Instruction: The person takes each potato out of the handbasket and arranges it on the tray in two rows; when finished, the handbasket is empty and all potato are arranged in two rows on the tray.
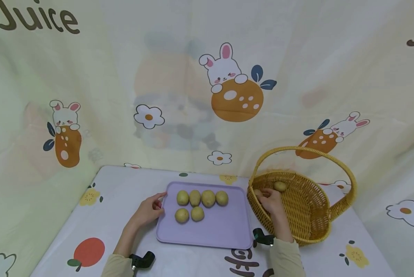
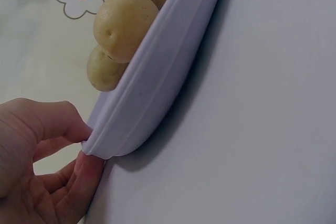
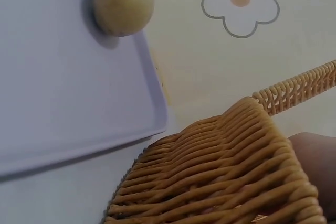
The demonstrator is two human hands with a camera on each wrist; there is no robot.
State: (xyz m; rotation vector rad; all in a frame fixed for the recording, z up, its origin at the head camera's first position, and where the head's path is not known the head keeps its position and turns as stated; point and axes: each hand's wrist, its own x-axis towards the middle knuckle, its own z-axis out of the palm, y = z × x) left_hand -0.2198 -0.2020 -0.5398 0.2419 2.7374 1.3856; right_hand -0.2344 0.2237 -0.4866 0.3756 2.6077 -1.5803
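Note:
On the tabletop lies a lavender tray carrying several potatoes in two rows. My left hand pinches the tray's left rim between thumb and fingers, as the left wrist view shows up close. My right hand reaches inside the brown wicker basket and grips a potato near its left wall. Another potato lies in the basket just beyond that hand. In the right wrist view the basket's woven side covers most of the hand.
The basket's tall arched handle rises over its opening. A printed cloth hangs behind the table. Black wrist cameras sit on both forearms, one close to the tray's lower right corner.

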